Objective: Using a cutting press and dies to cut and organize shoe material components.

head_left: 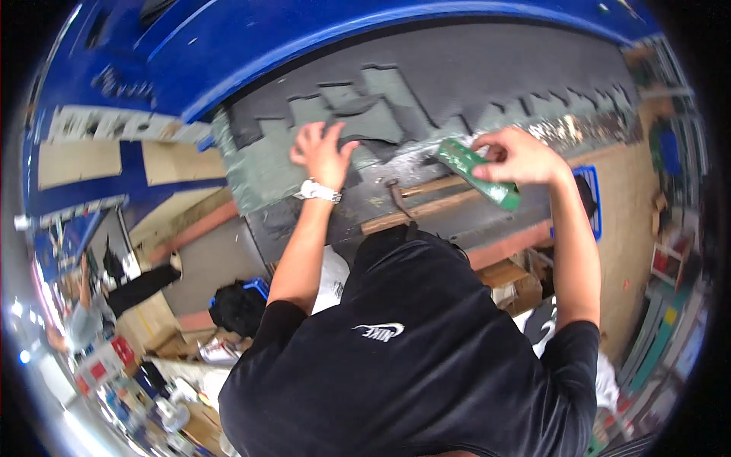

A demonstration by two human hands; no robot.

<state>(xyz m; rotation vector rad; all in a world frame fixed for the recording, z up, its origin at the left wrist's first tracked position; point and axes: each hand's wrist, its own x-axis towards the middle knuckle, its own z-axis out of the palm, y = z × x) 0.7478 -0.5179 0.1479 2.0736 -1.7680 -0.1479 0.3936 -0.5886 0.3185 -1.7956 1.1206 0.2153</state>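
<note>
My left hand [324, 156] is open with its fingers spread, on or just above a grey-green sheet [263, 171]. The sheet's far edge is stepped and notched, with shapes cut from it. In my right hand [525, 156] is a narrow green cutting die [481, 177], gripped between thumb and fingers and tilted over the sheet's near edge. Whitish marks show on the die. Both lie in front of a dark grey work bed [495, 68]. Whether my left fingertips touch the sheet, I cannot tell.
A blue machine beam [365, 27] spans the far side. Wooden strips [434, 206] and a dark bent tool [397, 199] lie at the near edge. Crinkled shiny film [567, 129] runs right. Cardboard boxes [518, 282] stand below; another person [87, 308] is at far left.
</note>
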